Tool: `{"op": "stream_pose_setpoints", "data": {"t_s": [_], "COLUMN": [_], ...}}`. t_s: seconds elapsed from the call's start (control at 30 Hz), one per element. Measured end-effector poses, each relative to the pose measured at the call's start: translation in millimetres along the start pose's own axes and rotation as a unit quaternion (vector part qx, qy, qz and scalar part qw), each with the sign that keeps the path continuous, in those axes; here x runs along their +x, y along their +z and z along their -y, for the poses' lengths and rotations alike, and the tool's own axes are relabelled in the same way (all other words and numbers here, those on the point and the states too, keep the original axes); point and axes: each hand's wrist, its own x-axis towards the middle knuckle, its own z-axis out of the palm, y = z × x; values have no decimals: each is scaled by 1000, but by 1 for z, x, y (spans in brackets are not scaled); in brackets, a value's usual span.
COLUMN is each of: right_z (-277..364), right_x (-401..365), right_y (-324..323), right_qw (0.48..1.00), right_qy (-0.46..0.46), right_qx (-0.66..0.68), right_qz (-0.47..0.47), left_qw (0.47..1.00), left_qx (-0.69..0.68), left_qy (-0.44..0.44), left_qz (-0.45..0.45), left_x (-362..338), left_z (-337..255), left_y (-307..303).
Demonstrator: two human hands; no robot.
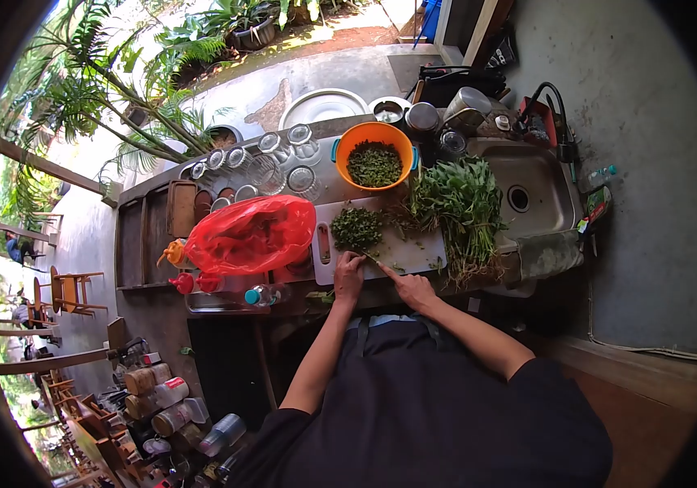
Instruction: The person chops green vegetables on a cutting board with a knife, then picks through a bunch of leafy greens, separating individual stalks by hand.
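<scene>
My left hand [349, 278] is closed on a few green stems at the front edge of a white cutting board [421, 254]. My right hand [415, 291] grips a small knife [374, 259], its forefinger stretched along it and its blade close to my left fingertips. Most of the knife is hidden by the hand. A heap of chopped greens [356, 229] lies on the board just beyond my left hand. To the right, a big bunch of leafy greens [464, 203] with roots overlaps the board's edge. Behind the board stands an orange colander [350, 137] holding chopped greens.
A red plastic bag [252, 236] stands left of the board, with a bottle with a teal cap [260, 295] near the counter's front edge. Upturned glasses [302, 180] line the back left. A metal sink [531, 175] is at the right, with jars [422, 119] behind.
</scene>
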Motion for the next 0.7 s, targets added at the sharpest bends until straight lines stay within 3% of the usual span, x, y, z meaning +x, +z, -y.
{"op": "stream_pose_setpoints", "data": {"t_s": [0.23, 0.43, 0.7], "right_z": [-12, -2, 17], "right_x": [-12, -16, -17], "right_y": [-2, -27, -43], "right_qw": [1000, 1000, 999], "right_qy": [-23, -21, -16], "right_qx": [5, 3, 12], "right_qz": [1, 23, 33], "left_qw": [998, 1000, 1000], "left_qx": [-38, 8, -4], "left_qy": [-43, 2, -10], "left_qz": [-1, 9, 6], "left_x": [0, -1, -1], "left_z": [3, -3, 3], "left_y": [1, -5, -3]}}
